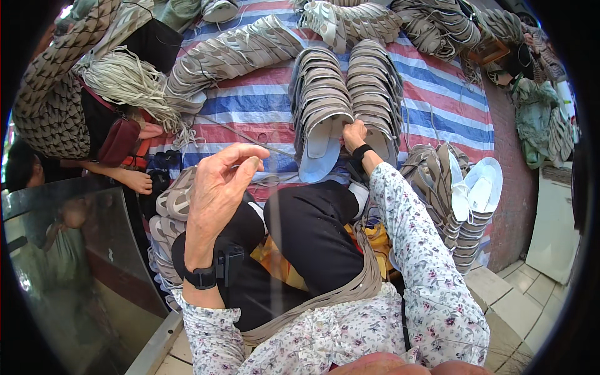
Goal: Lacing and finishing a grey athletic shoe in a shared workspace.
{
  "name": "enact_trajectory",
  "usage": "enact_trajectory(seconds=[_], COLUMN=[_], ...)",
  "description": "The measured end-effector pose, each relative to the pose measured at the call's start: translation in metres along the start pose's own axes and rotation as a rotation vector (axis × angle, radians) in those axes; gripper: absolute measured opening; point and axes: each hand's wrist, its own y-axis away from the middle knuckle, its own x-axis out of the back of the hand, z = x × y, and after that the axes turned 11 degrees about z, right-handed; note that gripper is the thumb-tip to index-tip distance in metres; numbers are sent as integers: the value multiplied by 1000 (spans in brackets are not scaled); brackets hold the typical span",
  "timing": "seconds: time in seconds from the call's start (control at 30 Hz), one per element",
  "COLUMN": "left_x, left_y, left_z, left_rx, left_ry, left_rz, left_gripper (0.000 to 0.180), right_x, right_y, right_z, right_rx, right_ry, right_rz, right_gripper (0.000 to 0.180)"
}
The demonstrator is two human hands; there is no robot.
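Two rows of nested grey-beige shoes stand side by side in front of me, the left row point(319, 81) and the right row point(374, 81). My right hand point(354, 134) grips the inner rim of the nearest shoe point(322, 144) in the left row, whose pale blue-white insole shows. Raised to the left of that shoe is my left hand point(219, 187), its fingers bent and apart, with nothing visible in them; some fingers are hidden behind the others. A bundle of flat beige laces point(350, 281) lies across my lap, over black trousers.
Striped sheeting point(437, 100) covers the ground. More nested shoes lie at the far left point(244, 50), far middle point(356, 25) and right point(472, 225). Pale laces point(128, 81) hang in a bunch near another person's hand point(139, 182). A glass panel point(75, 250) stands at lower left.
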Motion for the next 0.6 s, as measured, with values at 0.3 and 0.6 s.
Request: enact_trajectory(seconds=[0.3,0.6], left_x=[4,29], left_y=[9,13], left_z=[5,-10], left_rx=[17,74], left_ry=[256,565], left_rz=[20,252], left_gripper=[33,33], right_x=[32,218], right_y=[25,233], right_z=[-1,-152], right_rx=[4,-28], right_ry=[-40,-969], right_rz=[18,-1468], right_gripper=[31,90])
